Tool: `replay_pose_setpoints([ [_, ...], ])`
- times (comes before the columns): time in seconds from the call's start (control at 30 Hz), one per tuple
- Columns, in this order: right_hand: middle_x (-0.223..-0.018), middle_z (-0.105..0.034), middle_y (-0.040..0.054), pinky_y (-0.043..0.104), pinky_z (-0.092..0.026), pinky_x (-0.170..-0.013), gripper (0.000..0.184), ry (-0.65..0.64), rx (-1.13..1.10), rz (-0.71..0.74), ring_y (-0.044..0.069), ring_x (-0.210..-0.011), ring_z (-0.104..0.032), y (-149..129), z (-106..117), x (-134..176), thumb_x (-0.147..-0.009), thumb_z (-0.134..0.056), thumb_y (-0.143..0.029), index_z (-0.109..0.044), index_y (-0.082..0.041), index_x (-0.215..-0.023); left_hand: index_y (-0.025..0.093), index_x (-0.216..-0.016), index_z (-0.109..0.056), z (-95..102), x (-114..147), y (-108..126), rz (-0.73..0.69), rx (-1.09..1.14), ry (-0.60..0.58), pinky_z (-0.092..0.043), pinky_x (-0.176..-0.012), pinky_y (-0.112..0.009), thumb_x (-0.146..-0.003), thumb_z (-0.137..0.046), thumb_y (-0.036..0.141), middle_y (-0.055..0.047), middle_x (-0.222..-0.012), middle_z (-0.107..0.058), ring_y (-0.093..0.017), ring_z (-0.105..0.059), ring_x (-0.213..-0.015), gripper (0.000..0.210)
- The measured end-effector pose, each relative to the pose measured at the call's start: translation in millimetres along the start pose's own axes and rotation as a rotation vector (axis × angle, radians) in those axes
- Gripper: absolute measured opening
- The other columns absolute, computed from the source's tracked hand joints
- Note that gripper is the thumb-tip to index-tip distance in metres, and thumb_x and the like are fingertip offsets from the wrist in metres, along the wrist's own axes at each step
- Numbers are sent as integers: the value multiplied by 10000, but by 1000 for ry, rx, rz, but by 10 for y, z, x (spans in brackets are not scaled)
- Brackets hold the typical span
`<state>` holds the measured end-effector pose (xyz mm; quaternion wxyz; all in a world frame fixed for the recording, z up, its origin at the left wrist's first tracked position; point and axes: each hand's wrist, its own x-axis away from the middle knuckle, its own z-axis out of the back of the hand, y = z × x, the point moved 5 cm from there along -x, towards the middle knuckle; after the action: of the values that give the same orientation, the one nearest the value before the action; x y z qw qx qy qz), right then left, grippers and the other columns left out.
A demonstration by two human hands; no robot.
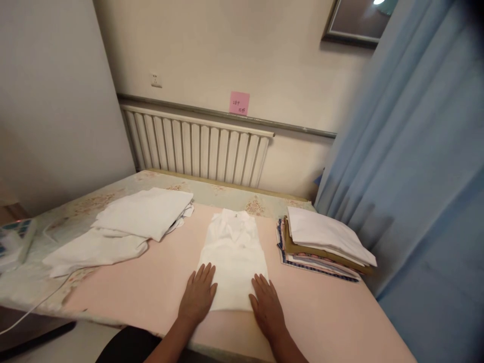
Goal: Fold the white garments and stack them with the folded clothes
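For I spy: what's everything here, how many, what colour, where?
Garment: 1, white, middle
Cloth pile: 1, white, left
Folded stack: 1, multicoloured, right
Mat: 1, pink, under garment
Tablecloth: 1, green, under mat
Radiator: 1, white, wall
Note: 1, pink, wall
Socket: 1, white, wall
Frame: 1, dark, upper right
Curtain: 1, blue, right
Panel: 1, grey, left
Cord: 1, white, lower left
Clutter: unclear, left edge
Left hand: 1, bare, on garment
Right hand: 1, bare, on garment

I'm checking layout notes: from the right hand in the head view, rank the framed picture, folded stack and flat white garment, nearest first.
1. Flat white garment, touching the right hand.
2. Folded stack, ahead and rightward.
3. Framed picture, high on the wall.
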<state>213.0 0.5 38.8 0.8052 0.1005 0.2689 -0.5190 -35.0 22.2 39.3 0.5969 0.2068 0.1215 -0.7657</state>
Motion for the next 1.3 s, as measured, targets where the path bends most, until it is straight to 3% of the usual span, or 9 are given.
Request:
replay_pose_setpoints([
  [1.3,-1365,-539,67,439,-307,-1111,368,-3,-31,-20,229,-1328,-416,-4,18,-1,-950,-438,-299,-566,-187,-1276,212,-1395,-443,5,-10,6,6,-11,-24,-319,-1077,-477,-939,-343,359,-70,-1438,-474,-262,-405,-1337,489],
])
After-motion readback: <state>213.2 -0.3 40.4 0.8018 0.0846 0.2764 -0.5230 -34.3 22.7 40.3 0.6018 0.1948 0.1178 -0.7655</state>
